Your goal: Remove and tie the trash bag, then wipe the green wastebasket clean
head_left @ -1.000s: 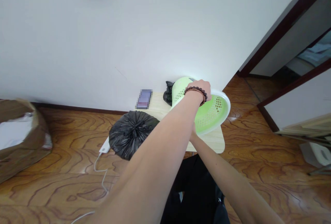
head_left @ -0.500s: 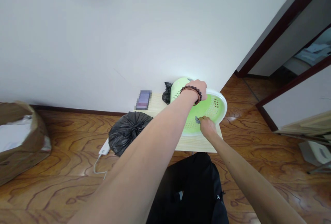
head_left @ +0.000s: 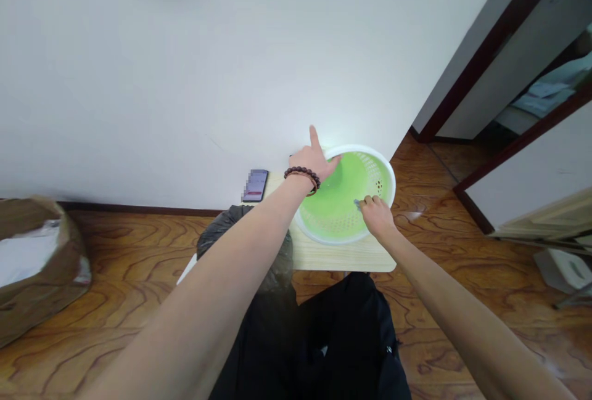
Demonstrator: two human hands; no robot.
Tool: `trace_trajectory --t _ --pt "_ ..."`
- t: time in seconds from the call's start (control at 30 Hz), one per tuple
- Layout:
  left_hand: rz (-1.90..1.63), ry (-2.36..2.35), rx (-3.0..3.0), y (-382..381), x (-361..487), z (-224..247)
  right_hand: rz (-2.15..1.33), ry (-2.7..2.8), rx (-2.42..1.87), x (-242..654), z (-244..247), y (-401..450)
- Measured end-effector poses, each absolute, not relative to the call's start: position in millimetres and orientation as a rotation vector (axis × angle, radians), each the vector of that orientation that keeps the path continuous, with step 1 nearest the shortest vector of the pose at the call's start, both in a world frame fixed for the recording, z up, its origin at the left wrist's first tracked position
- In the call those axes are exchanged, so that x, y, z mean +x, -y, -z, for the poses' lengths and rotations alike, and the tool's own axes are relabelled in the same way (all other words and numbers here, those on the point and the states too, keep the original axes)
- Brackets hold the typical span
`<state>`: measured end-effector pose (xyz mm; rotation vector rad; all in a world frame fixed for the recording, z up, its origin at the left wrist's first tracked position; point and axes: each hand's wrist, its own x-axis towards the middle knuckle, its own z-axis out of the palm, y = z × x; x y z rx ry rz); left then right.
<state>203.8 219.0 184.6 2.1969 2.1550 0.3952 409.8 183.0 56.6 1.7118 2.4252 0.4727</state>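
A light green plastic basket (head_left: 340,193) with a white rim and perforated sides sits on a small pale wooden table (head_left: 342,256), its mouth facing up toward me. My left hand (head_left: 314,159), with a beaded bracelet at the wrist, is at the rim's upper left. Its index finger is stretched out and the thumb reaches over the rim. Inside the basket's right part, my right hand (head_left: 377,215) is closed on a small grey-blue thing (head_left: 357,203), mostly hidden by the fingers.
Left on the table lies a phone (head_left: 256,185). A black plastic bag (head_left: 217,225) is partly covered by my left forearm. A cardboard box (head_left: 69,264) with papers stands on the wooden floor at far left. A white wall (head_left: 208,79) rises behind the table; a doorway opens at right.
The basket has turned from a tilted position to face upward. My left hand has moved left from the basket's top, and its fingers have spread. My right hand still grips the small thing.
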Motion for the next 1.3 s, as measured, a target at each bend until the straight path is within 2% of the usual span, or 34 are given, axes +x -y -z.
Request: trace_trajectory --t 0.2,0.37,0.5,0.73,0.93,1.07,1.13,1.3 --pt "-0.232 -1.578 2.968 -213.0 232.4 -204.5 -0.553 -2.432 1.666 411.1 -65.1 -185.9" --pt "-0.111 -1.587 2.839 -240.1 240.8 -203.1 -0.568 -2.389 1.717 413.5 -61.0 -183.6" --pt "-0.218 -1.616 2.635 -254.2 234.9 -198.7 -0.510 -2.408 1.746 413.5 -51.2 -180.9" --pt "-0.181 -1.543 2.421 -258.2 240.5 -198.5 -0.234 -2.302 1.974 398.9 -28.3 -181.3" --pt "-0.175 -1.536 2.419 -262.7 249.4 -190.3 0.187 -2.282 2.230 333.4 9.7 -157.6" --pt "-0.087 -1.526 2.424 -259.8 247.8 -188.4 0.440 -2.456 2.087 306.8 17.1 -151.5" --pt "-0.074 -1.523 2.431 -257.9 246.3 -190.2 0.360 -2.539 1.959 316.8 10.9 -156.6" --pt "-0.062 -1.492 2.456 -255.9 244.2 -195.0 -0.109 -2.509 1.837 381.7 -20.0 -184.5"
